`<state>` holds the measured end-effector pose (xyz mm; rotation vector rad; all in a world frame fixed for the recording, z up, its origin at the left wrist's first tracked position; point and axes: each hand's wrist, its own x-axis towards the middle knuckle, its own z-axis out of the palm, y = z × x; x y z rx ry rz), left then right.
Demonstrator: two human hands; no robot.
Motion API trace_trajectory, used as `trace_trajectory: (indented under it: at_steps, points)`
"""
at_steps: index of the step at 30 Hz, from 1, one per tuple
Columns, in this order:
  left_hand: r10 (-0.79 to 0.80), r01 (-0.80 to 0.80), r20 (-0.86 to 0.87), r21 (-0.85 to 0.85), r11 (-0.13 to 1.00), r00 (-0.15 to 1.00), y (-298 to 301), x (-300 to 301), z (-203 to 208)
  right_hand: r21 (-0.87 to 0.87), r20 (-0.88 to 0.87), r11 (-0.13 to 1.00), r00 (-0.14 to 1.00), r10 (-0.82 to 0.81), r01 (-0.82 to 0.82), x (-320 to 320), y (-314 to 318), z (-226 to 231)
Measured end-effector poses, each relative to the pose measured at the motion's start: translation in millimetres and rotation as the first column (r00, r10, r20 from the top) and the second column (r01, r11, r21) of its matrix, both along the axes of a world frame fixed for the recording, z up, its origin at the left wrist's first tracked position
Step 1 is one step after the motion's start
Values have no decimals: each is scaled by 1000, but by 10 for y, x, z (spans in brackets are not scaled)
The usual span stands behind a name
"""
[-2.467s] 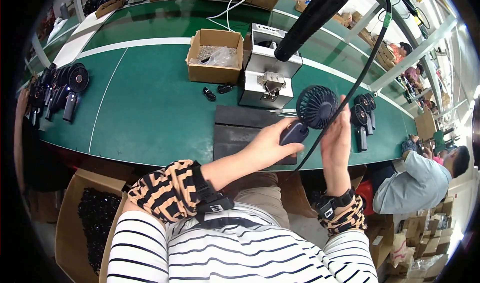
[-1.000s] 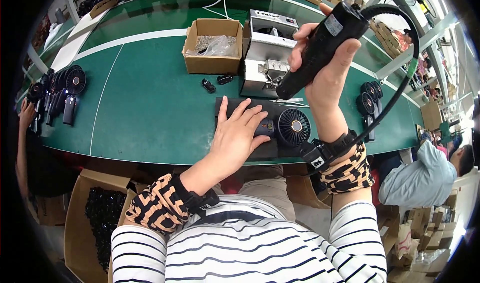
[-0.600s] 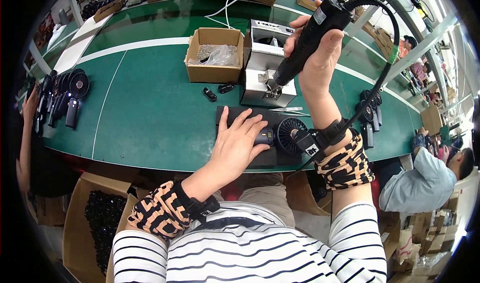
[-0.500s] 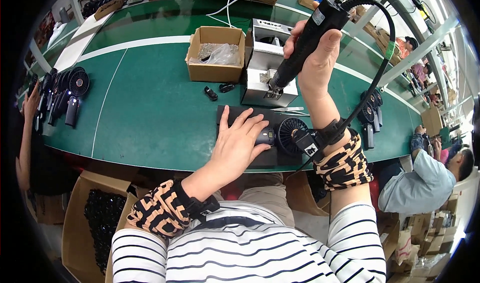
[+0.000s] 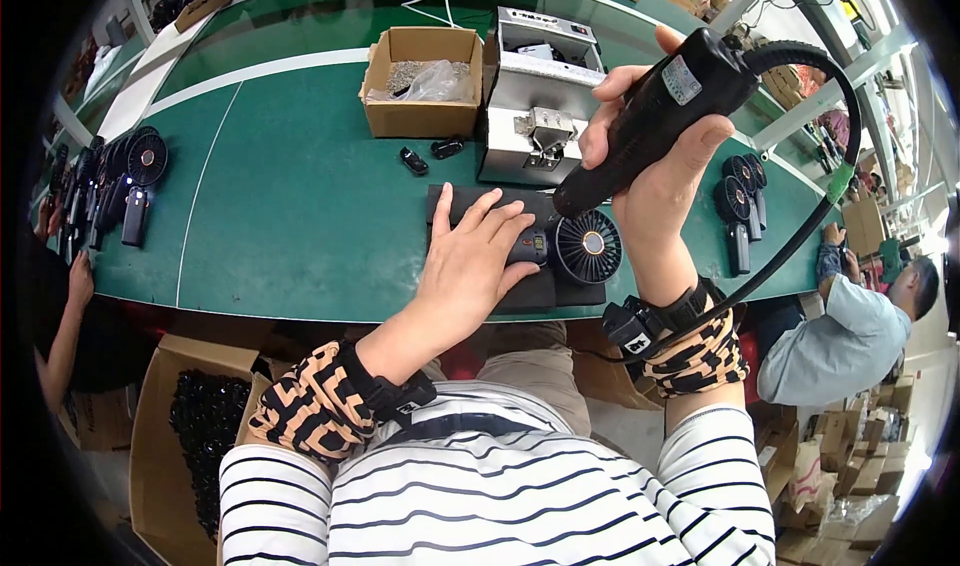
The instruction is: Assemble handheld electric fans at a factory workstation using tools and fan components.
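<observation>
A black handheld fan (image 5: 587, 247) lies on a dark mat (image 5: 488, 202), its round grille to the right and a small lit display on its handle. My left hand (image 5: 465, 251) rests over that handle, thumb and index finger on either side, other fingers spread onto the mat. My right hand (image 5: 655, 191) is wrapped round a black electric screwdriver (image 5: 650, 116) with a thick cable. The screwdriver's lower end hangs over the fan's upper left rim; its bit is not clearly visible. Just behind stands a silver screw feeder (image 5: 535, 131).
A cardboard box (image 5: 420, 116) with small metal parts and a plastic bag stands behind two small black pieces (image 5: 413, 160). More fans stand at left (image 5: 147, 161) and right (image 5: 735, 201). Below the table's left is a carton (image 5: 150, 446) of black parts. Co-workers sit on both sides.
My right hand has brought the screwdriver from the screw feeder's front down toward me, over the fan. My left hand stays on the fan's handle. The view has shifted slightly.
</observation>
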<state>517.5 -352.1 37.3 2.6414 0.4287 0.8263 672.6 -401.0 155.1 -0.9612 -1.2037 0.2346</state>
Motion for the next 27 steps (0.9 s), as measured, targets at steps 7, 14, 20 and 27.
trace_trajectory:
  at_steps: [7,14,20,27]
  points:
    - [-5,5,2,-10,1000,1000,-5,1,18,-19,-77,1000,997,13,-15,-29,-56,-140]
    - [-19,18,-24,-43,999,1000,0,20,51,-38,-166,999,986,17,-24,22,-92,-277]
    - [-16,15,-24,-50,999,1000,-5,-7,60,-54,-97,998,995,33,-39,14,-74,-224]
    - [27,-22,39,-121,992,999,6,10,39,-12,-53,997,996,71,-72,-87,-95,-15]
